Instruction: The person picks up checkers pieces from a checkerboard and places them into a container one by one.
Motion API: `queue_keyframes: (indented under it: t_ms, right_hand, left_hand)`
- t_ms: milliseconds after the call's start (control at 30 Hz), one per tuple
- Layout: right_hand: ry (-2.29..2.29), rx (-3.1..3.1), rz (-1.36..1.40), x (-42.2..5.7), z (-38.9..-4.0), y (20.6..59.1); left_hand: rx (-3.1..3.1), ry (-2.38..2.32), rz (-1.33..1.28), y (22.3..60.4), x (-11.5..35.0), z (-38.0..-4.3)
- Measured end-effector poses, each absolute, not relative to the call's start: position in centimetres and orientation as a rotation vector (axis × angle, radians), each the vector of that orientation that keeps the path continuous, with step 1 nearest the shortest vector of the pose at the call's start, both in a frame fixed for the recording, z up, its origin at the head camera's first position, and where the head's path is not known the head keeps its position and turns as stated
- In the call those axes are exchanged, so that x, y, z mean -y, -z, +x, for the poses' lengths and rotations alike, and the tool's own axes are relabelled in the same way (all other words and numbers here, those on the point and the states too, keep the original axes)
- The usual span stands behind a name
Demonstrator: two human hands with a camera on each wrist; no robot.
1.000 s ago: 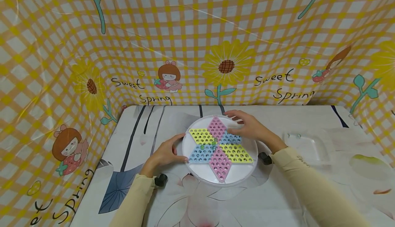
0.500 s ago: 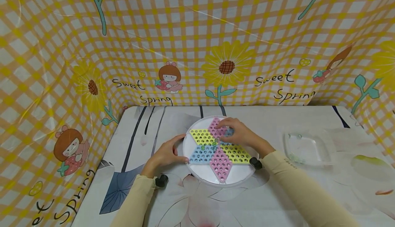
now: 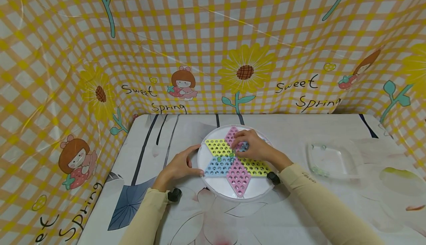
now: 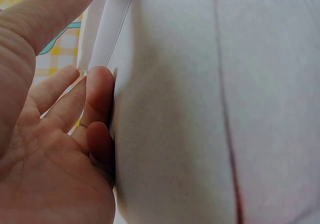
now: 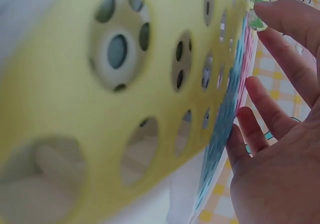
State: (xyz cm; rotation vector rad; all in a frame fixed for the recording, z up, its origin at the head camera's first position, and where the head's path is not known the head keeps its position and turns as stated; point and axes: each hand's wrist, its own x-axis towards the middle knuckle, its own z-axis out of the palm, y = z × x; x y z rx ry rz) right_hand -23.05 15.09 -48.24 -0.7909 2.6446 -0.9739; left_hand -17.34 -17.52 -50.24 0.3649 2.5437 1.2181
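Observation:
A round white Chinese checkers board [image 3: 215, 186] lies on the table, its star of pink, yellow and blue points full of holes. My left hand [image 3: 178, 164] rests against the board's left side, thumb and index finger spread along the rim. Over the upper right of the star, my right hand [image 3: 254, 147] pinches a green marble [image 5: 257, 20] between thumb and index finger, close to the board's surface. Its other fingers are spread loosely. A few green marbles, one of them this marble [image 3: 219, 159], sit in holes at and left of the centre.
To the right stands a clear plastic tray [image 3: 336, 160] with several glass marbles [image 3: 318, 171] in it. A checked cloth [image 3: 199, 49] rises behind and beside the table. The tablecloth [image 3: 286, 215] has a floral print.
My right hand has moved left and slightly down from the board's upper right edge toward the star's centre, its thumb and index finger closing together. My left hand stays at the rim.

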Motion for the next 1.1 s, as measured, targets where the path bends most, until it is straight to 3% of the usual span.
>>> queue_keyframes:
  t_ms: [1100]
  right_hand:
    - [1.141,-2.701,-0.812,-15.7,-22.9,47.2]
  left_hand:
    - [-2.532,-1.217,0.317,50.1,17.3,-17.2]
